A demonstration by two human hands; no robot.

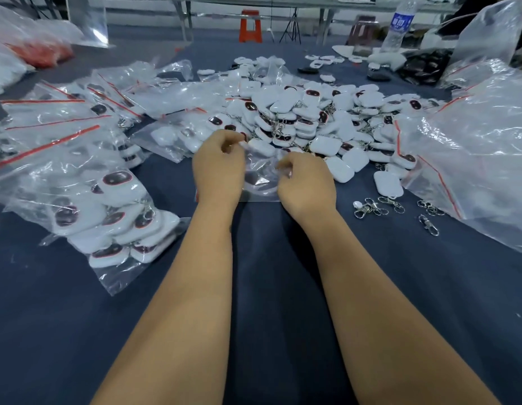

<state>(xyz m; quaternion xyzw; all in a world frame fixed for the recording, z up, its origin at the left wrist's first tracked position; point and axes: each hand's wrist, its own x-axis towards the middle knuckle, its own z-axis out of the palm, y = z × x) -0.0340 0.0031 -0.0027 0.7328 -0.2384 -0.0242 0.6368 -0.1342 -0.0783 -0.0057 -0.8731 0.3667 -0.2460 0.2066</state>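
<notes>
A small clear plastic bag lies on the dark blue table between my hands. My left hand pinches the bag's far left edge with curled fingers. My right hand pinches its far right edge. A white keychain case lies just beyond the bag's mouth, close to my left fingertips. Behind it spreads a big pile of white keychain cases with dark oval windows and metal clasps.
Filled zip bags with red seals lie to the left. A large crumpled plastic bag sits at the right, with loose metal clasps before it. A water bottle and an orange stool stand at the back.
</notes>
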